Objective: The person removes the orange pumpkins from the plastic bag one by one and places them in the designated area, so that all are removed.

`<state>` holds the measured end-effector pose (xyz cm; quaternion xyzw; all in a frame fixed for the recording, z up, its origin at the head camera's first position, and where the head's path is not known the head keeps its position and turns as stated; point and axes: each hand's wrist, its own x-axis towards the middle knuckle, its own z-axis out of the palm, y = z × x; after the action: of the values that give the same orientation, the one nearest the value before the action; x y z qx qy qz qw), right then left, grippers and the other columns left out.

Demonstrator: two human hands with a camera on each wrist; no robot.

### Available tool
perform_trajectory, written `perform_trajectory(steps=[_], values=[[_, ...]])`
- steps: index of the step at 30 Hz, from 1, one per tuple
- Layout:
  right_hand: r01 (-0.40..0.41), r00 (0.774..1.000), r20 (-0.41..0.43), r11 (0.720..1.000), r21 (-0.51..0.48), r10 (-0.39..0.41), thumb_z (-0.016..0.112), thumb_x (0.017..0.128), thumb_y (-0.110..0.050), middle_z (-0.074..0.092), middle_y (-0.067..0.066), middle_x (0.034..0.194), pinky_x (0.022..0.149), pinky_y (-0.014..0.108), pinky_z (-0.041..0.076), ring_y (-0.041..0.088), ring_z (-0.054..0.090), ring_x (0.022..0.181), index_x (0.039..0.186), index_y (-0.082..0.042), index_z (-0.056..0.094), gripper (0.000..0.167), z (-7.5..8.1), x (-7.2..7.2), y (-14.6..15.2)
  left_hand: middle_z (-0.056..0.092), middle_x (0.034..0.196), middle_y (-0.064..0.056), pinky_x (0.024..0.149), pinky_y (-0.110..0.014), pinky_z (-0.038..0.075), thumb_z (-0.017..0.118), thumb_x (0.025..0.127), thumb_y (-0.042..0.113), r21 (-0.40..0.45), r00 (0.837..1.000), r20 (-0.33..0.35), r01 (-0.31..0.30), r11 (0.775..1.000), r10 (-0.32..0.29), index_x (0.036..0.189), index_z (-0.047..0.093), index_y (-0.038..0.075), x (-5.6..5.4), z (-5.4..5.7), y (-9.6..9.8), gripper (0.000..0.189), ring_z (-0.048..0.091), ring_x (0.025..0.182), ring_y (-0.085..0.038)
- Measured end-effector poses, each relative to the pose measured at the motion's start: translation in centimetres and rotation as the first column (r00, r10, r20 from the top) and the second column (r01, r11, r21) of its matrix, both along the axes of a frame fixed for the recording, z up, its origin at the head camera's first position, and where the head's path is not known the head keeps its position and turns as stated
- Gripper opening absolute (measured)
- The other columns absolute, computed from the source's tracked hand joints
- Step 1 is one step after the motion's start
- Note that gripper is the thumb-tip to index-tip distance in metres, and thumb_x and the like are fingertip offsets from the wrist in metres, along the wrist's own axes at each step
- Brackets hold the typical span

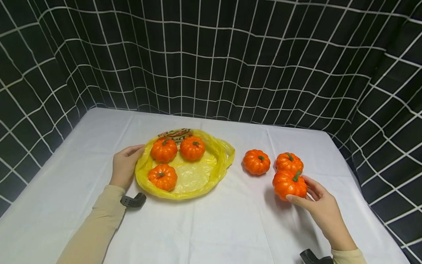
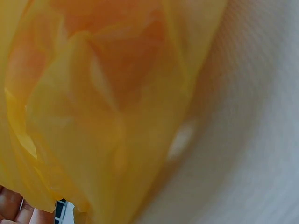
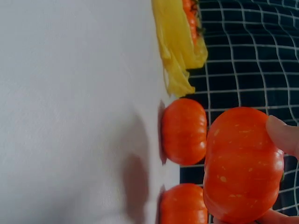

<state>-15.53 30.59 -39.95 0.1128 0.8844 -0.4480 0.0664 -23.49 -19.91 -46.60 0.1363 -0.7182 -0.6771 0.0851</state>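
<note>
My right hand (image 1: 321, 203) grips a small orange pumpkin (image 1: 289, 185) with a green stem, thumb on its near side. In the right wrist view the held pumpkin (image 3: 243, 163) is raised off the white cloth, its shadow apart from it. My left hand (image 1: 126, 165) is at the left rim of a yellow plastic bag (image 1: 194, 179), its fingertips partly hidden behind the plastic. The bag lies wide open with three pumpkins inside: one at back left (image 1: 163, 150), one at back right (image 1: 192, 148), one at front left (image 1: 162, 177). Yellow film (image 2: 93, 140) fills most of the left wrist view.
Two more pumpkins stand on the table right of the bag: one nearer it (image 1: 256, 162), the other (image 1: 288, 163) just behind the held one. A white cloth (image 1: 224, 227) covers the table. Black curtains with white grid lines (image 1: 211, 62) enclose its back and sides.
</note>
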Motion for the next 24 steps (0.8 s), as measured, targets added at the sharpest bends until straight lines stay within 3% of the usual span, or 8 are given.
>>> perform_trajectory(steps=[6, 12, 19, 21, 24], values=[[0.031, 0.999, -0.011, 0.999, 0.016, -0.031, 0.077, 0.086, -0.041, 0.028, 0.013, 0.163, 0.102, 0.009, 0.045, 0.034, 0.032, 0.148, 0.158, -0.012, 0.026, 0.093, 0.0, 0.1, 0.8, 0.069, 0.112, 0.001, 0.087, -0.010, 0.055, 0.065, 0.097, 0.028, -0.011, 1.000, -0.020, -0.017, 1.000, 0.016, 0.124, 0.067, 0.002, -0.1, -0.2, 0.0, 0.038, 0.063, 0.102, -0.002], [0.047, 0.998, -0.031, 0.998, 0.034, -0.046, 0.076, 0.087, -0.041, 0.029, 0.015, 0.162, 0.102, 0.006, 0.043, 0.033, 0.032, 0.148, 0.158, -0.012, 0.025, 0.092, 0.0, -0.1, 1.8, 0.069, 0.117, -0.002, 0.087, -0.010, 0.055, 0.065, 0.097, 0.029, -0.014, 1.000, -0.017, -0.011, 1.000, 0.011, 0.125, 0.067, 0.002, -0.1, -0.3, -0.1, 0.039, 0.063, 0.102, -0.001], [0.086, 0.996, -0.022, 0.995, 0.043, -0.086, 0.075, 0.087, -0.044, 0.025, 0.014, 0.164, 0.113, 0.015, 0.037, 0.034, 0.027, 0.150, 0.159, -0.014, 0.023, 0.094, 0.2, -0.2, 2.7, 0.066, 0.129, -0.010, 0.087, -0.009, 0.054, 0.065, 0.097, 0.032, -0.024, 1.000, -0.005, 0.002, 1.000, -0.002, 0.126, 0.066, 0.004, -0.2, -0.3, -0.1, 0.041, 0.062, 0.104, 0.000], [0.097, 0.995, -0.023, 0.994, 0.040, -0.096, 0.074, 0.088, -0.044, 0.024, 0.014, 0.165, 0.118, 0.023, 0.035, 0.033, 0.027, 0.150, 0.159, -0.014, 0.022, 0.094, 0.3, -0.2, 3.0, 0.065, 0.131, -0.012, 0.087, -0.009, 0.054, 0.064, 0.097, 0.032, -0.026, 1.000, -0.002, 0.003, 1.000, -0.003, 0.126, 0.066, 0.005, -0.2, -0.2, -0.2, 0.040, 0.061, 0.105, 0.000], [0.108, 0.994, -0.029, 0.994, 0.020, -0.107, 0.073, 0.088, -0.044, 0.022, 0.016, 0.165, 0.123, 0.043, 0.029, 0.034, 0.025, 0.151, 0.159, -0.014, 0.021, 0.093, 0.4, -0.3, 3.3, 0.065, 0.131, -0.012, 0.087, -0.008, 0.054, 0.064, 0.097, 0.032, -0.027, 1.000, 0.005, 0.001, 1.000, -0.001, 0.127, 0.066, 0.005, -0.1, -0.1, -0.1, 0.040, 0.061, 0.105, 0.000]])
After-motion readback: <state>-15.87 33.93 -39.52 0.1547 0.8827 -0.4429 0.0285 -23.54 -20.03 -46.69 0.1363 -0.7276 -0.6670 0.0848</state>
